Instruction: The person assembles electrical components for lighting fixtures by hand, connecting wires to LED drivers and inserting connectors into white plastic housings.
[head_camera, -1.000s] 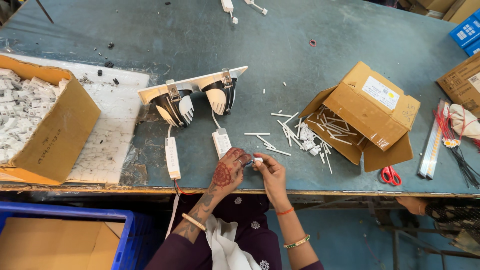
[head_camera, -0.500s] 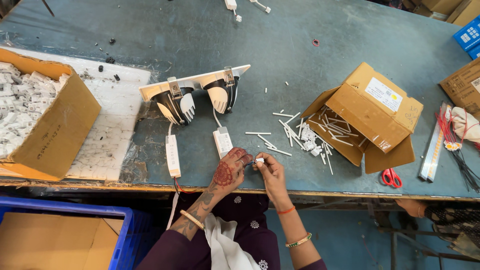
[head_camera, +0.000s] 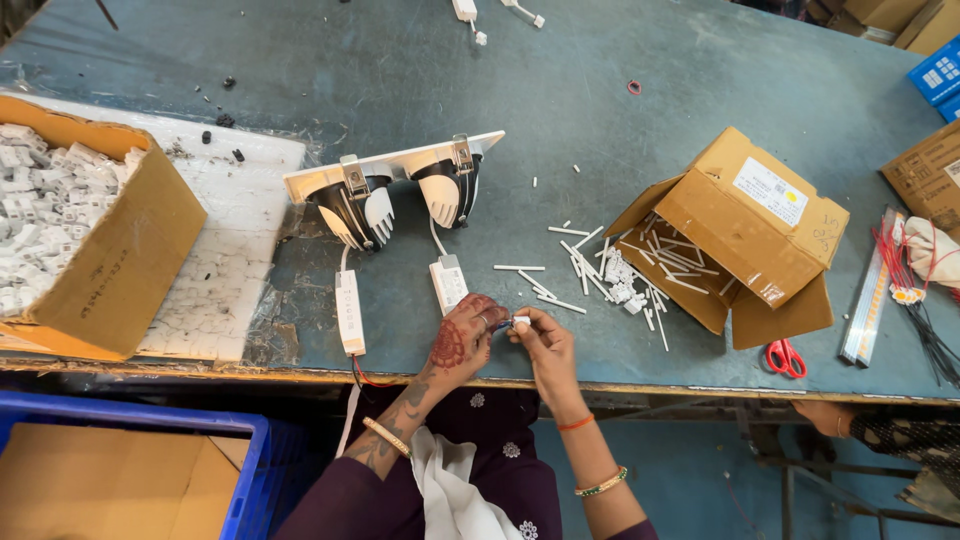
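My left hand (head_camera: 462, 335) and my right hand (head_camera: 541, 338) meet at the table's near edge, fingertips pinched together on a small white connector (head_camera: 520, 321) with thin wires. Just left of them lies a white driver box (head_camera: 449, 282), and a second, longer driver box (head_camera: 348, 311) lies further left. Both are wired to a twin downlight fixture (head_camera: 395, 190) with a white frame that lies on its side behind them. Loose white sleeves (head_camera: 585, 275) are scattered right of my hands.
An open cardboard box (head_camera: 745, 230) on its side spills white sleeves at right, with red scissors (head_camera: 785, 358) near it. A cardboard box of white connectors (head_camera: 85, 225) stands at left on a white foam sheet (head_camera: 235, 270). A blue crate (head_camera: 150, 470) sits below the table. Another person's hand (head_camera: 825, 415) shows at lower right.
My hands stay pinched on the small connector with only slight finger movement. The view has shifted a little; nothing on the table has moved.
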